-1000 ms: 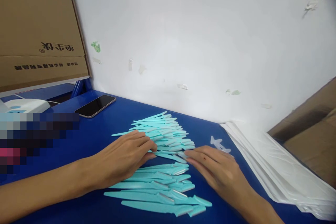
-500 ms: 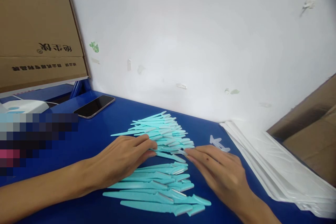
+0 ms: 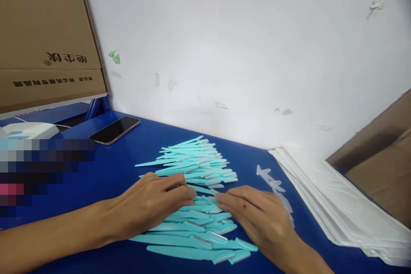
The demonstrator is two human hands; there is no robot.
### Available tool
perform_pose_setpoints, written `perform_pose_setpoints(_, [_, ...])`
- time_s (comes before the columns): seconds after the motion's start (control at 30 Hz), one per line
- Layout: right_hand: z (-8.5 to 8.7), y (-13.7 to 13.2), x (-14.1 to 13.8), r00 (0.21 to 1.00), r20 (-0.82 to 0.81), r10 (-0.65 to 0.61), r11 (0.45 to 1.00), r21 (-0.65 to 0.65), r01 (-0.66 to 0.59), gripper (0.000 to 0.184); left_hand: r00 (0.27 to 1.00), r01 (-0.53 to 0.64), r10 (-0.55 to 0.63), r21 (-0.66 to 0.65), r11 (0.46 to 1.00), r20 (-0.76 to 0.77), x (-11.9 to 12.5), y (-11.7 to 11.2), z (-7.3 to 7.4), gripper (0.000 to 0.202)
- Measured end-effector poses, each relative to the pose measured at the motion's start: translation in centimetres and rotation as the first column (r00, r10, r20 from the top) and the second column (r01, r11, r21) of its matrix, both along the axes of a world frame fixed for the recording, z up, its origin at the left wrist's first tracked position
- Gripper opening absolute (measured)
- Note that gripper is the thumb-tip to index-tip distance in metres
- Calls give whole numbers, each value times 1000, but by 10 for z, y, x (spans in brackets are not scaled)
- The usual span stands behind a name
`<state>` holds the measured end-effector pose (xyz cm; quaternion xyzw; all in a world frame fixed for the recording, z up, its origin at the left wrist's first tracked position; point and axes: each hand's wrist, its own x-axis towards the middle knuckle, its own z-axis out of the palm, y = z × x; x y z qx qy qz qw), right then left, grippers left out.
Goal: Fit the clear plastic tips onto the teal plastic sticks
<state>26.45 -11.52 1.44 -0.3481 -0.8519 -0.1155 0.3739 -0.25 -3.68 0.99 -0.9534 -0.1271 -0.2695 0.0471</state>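
Note:
Several turquoise plastic blade-shaped pieces (image 3: 195, 165) lie fanned in a row on the blue table (image 3: 128, 158). My left hand (image 3: 154, 203) rests flat on the pieces in the middle of the row, fingers stretched to the right. From the other side my right hand (image 3: 257, 216) lies flat too, its fingertips touching a piece around the middle of the row, close to the left fingertips. More turquoise pieces (image 3: 192, 248) lie below both hands. Neither hand grips anything that I can see.
A phone (image 3: 114, 130) lies at the back left. A cardboard box (image 3: 48, 34) stands upper left, another box (image 3: 382, 167) at the right. A stack of clear white bags (image 3: 337, 205) lies right of the hands. A few pale clear pieces (image 3: 272, 182) lie beside the right hand.
Both hands slid toward me along the row, from the gap below the upper bunch down onto the lower pieces. The upper bunch now lies uncovered.

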Motion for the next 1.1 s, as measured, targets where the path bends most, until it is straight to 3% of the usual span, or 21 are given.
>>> perform_pose_setpoints(0.4, [-5,-4,-17,999,-46,-7,998,59,10,15,996,78,-75,-64,995,54,2,-5,-5,13])
perform_pose_setpoints(0.57, [-3,0,-10,993,29,-115,993,-3,115,19,999,-26,31,-120,992,42,0,-2,-3,26])
perform_pose_setpoints(0.77, [-2,5,15,960,11,-280,960,-2,280,23,967,-241,250,-149,959,47,-5,29,0,34])
perform_pose_setpoints(0.93, [-4,6,24,948,18,-316,947,-46,317,22,957,-289,285,-195,937,-52,-9,52,-7,41])
perform_pose_setpoints(1.1, [-4,11,29,915,99,-392,919,-15,395,23,957,-285,264,-209,935,-123,-10,53,-14,54])
